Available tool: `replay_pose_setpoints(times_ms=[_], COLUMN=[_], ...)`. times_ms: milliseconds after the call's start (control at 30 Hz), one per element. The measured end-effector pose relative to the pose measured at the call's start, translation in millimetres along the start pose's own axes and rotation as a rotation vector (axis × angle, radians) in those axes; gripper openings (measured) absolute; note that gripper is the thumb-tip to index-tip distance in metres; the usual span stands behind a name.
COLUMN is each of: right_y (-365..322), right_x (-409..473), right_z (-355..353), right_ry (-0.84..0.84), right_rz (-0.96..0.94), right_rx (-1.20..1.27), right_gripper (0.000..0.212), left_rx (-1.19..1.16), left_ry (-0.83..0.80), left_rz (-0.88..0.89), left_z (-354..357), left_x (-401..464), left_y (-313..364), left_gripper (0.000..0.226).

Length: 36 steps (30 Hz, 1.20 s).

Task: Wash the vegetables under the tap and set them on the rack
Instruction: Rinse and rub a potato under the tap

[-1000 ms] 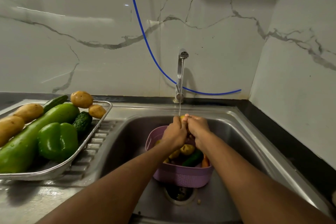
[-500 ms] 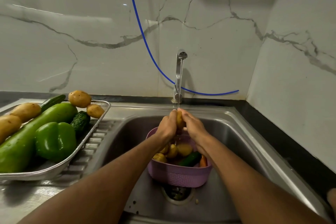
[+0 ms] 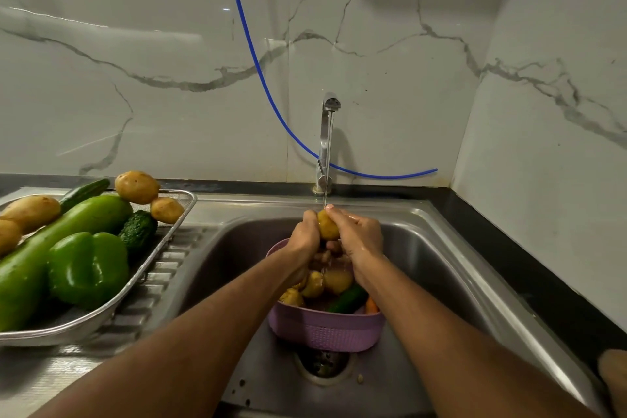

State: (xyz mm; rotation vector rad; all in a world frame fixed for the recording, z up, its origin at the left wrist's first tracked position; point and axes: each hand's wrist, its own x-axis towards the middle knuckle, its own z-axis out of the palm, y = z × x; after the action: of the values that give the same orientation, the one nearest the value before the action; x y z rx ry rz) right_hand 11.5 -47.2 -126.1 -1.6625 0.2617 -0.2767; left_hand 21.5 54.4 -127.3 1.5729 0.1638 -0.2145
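- The left hand [image 3: 305, 234] and right hand [image 3: 359, 236] together gripped one potato [image 3: 327, 229], fingers curled round it — held under the tap [image 3: 326, 142], right in its thin stream.
- Below them, a purple basket [image 3: 325, 329] sat in the sink [image 3: 441, 268], holding more potatoes, a cucumber and a carrot.
- On the left, the rack [image 3: 163, 248] held a green pepper [image 3: 87, 268], cucumbers and potatoes.

Both hands [image 3: 334, 236] raised together, fingers curled, forearms converging.

Both hands hide most of the potato [image 3: 327, 229], the rack [image 3: 142, 276] runs off the left edge.
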Motion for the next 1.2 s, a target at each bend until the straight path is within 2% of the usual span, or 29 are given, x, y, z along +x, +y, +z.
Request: replay_pose_setpoints(times_ms=[133, 233, 333, 400, 467, 567, 700, 800, 900, 1000, 1100, 1200], right_y=[0.6, -1.1, -1.2, 0.4, 4.7, 10.9, 11.8, 8.1, 6.2, 6.1, 4.5, -2.7], right_x=[4.3, 5.9, 4.7, 4.9, 7.3, 10.6, 13.7, 12.5, 12.4, 19.2, 24.1, 21.0], right_z=[-0.7, -3.1, -2.9, -0.3, 4.7, 14.0, 14.7, 16.9, 20.9, 13.5, 9.8, 7.4], right_ry=[0.119, -0.039, -0.235, -0.196, -0.087, 0.022, -0.020, 0.028, -0.081, -0.095, -0.099, -0.175], right_rz=[0.021, -0.006, -0.004, 0.008, 0.029, 0.031, -0.093, -0.273, -0.343, -0.359, -0.255, 0.070], right_rx=[0.005, 0.005, 0.065, 0.091, 0.095, 0.085, -0.021, -0.296, -0.319, -0.407, -0.393, -0.209], right_gripper=[0.036, 0.032, 0.038, 0.037, 0.031, 0.022, 0.020, 0.027, 0.027, 0.030, 0.040, 0.052], left_rx=[0.016, -0.020, -0.052, -0.070, -0.047, 0.043, 0.256, 0.320, 0.325, 0.578, 0.930, 1.078], left_ry=[-0.027, 0.023, 0.108, 0.097, 0.081, 0.043, 0.014, 0.135, 0.254, 0.299, 0.349, 0.335], left_rz=[0.012, -0.005, -0.010, -0.017, 0.009, 0.119, 0.181, 0.321, 0.453, 0.592, 0.738, 0.815], left_z=[5.6, 5.0, 1.3, 2.3, 5.3, 5.8, -0.7, 0.0, 0.8, -4.0, -9.6, -15.8], left_x=[-0.3, 2.0, 8.1, 8.1, 4.8, 4.6, 8.2, 5.7, 3.5, 7.4, 5.2, -3.4], left_y=[-0.9, -0.7, -1.6, -1.9, -1.0, 0.9, -6.3, -11.0, -10.0, -15.5, -15.9, -8.9], left_gripper=[0.058, 0.059, 0.062, 0.062, 0.067, 0.071, 0.080, 0.059, 0.051, 0.041, 0.023, 0.037])
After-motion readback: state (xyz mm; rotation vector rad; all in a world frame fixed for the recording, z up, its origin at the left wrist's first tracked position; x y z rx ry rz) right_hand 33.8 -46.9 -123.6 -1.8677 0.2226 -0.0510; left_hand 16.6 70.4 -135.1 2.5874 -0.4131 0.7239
